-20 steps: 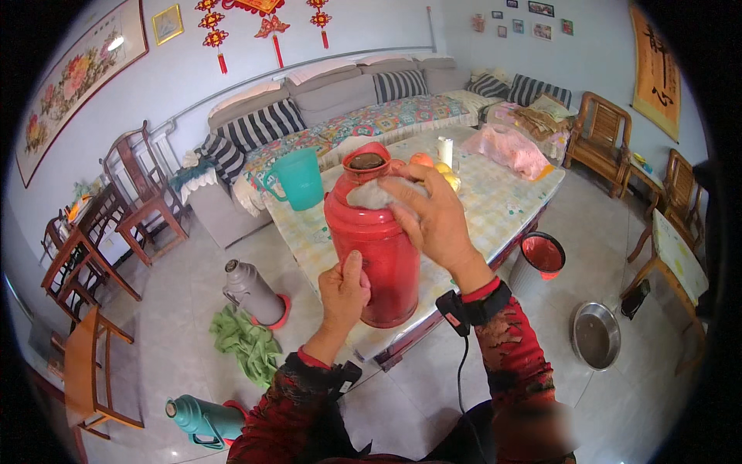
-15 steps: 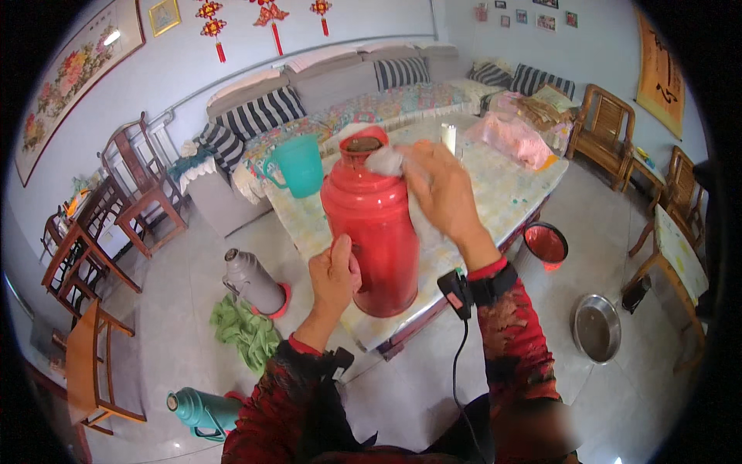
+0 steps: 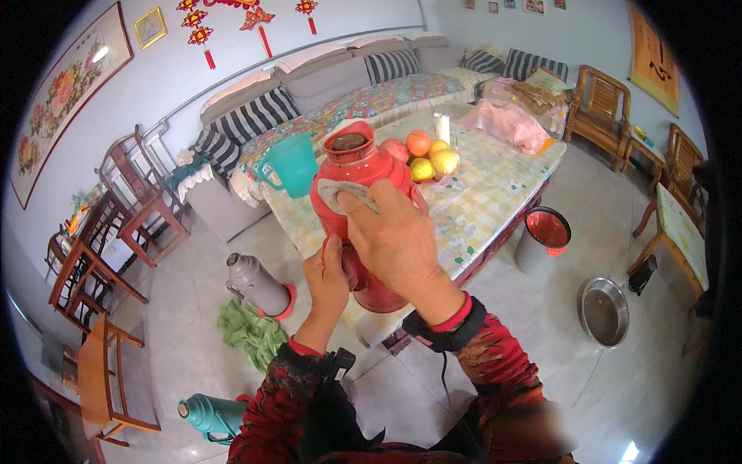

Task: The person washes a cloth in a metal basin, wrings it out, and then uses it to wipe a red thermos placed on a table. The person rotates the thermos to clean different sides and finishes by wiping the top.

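Observation:
A red thermos flask (image 3: 365, 168) stands upright near the front corner of the table, its stopper in the neck. My left hand (image 3: 325, 277) is closed round the handle on its near side. Bunched in my right hand (image 3: 398, 241) is a grey cloth (image 3: 332, 193), pressed against the flask's shoulder. Much of the flask's body is hidden behind that hand. Beyond it to the left sits a teal plastic jug (image 3: 294, 166).
Fruit (image 3: 444, 161) lies on the cloth-covered table (image 3: 495, 203). On the floor at left are a grey thermos (image 3: 261, 283), a green cloth (image 3: 251, 331) and a teal thermos (image 3: 210, 413). A bin (image 3: 535, 249) and metal basin (image 3: 604, 311) stand right.
My right hand has brought the cloth from the right of the flask's neck down across the front of its shoulder. The fruit behind has come into sight. My left hand keeps its grip.

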A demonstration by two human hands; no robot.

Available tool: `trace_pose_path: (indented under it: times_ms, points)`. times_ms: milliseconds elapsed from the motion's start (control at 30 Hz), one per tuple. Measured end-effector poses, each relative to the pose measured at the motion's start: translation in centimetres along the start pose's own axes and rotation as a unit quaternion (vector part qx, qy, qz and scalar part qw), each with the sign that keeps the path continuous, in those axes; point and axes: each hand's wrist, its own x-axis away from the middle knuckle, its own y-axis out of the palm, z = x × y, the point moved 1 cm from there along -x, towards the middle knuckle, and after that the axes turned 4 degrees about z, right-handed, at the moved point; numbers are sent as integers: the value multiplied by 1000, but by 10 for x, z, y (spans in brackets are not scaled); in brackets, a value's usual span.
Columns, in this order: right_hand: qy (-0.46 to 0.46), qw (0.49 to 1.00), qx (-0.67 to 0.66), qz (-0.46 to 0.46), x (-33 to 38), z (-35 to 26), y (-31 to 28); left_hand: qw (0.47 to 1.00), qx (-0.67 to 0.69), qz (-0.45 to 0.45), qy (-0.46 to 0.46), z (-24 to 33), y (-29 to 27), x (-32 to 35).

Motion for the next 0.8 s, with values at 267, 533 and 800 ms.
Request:
trace_pose_path:
  times_ms: [267,533,800]
  points:
    - [157,986,48,-18,-43,71,-2,1000,14,-23,12,-9,-5,-3]
    - [121,970,-104,-182,-89,93,15,999,17,-25,23,-8,-4,0]
    - [68,992,-40,-95,-28,27,-17,999,17,12,29,-7,-1,2]
